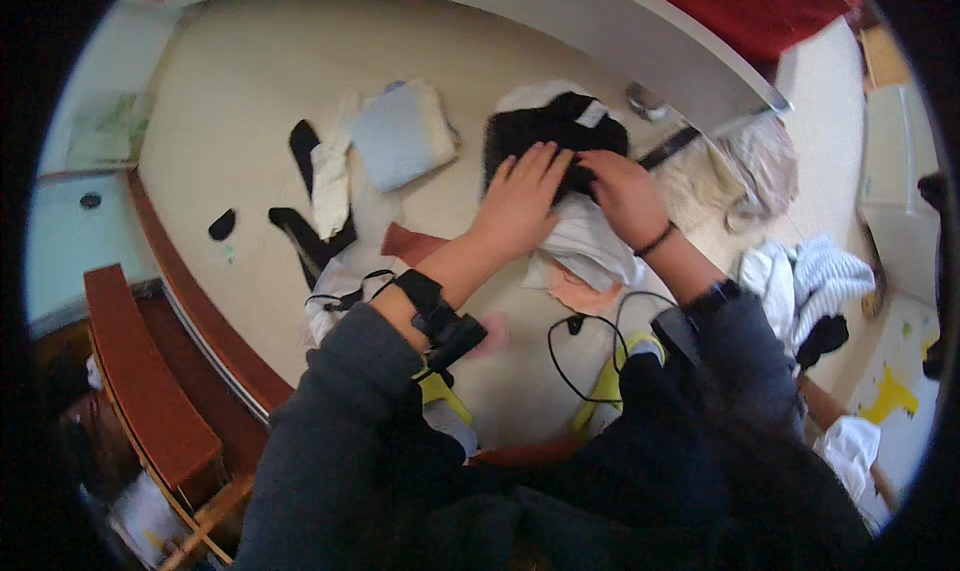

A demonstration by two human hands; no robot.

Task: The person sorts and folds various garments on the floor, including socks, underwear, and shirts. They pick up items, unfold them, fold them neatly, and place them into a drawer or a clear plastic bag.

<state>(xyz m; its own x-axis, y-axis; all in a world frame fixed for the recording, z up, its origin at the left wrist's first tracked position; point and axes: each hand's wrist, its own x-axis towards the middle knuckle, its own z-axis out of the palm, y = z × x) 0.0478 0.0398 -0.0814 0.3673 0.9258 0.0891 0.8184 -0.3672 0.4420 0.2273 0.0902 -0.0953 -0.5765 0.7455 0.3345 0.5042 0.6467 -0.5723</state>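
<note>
A bunched black garment [535, 131] with a small white label lies on the floor ahead of me, on top of white cloth [590, 236]. My left hand [515, 206] rests on its near left part, fingers stretched out and slightly apart. At its near right edge, my right hand [628, 199] has its fingers bent together on the black fabric; their tips are partly hidden in it. Under the white cloth, nearer to me, shows a peach-coloured cloth [580, 291]. Dark straps with devices circle both my forearms.
A folded pale blue and cream cloth [400, 136] and black and cream socks [305, 151] lie to the left. Beige garments [740, 176] and a striped cloth [830, 276] lie right. A black cable [560, 366] loops near my feet. A white bed frame [600, 26] borders the far side.
</note>
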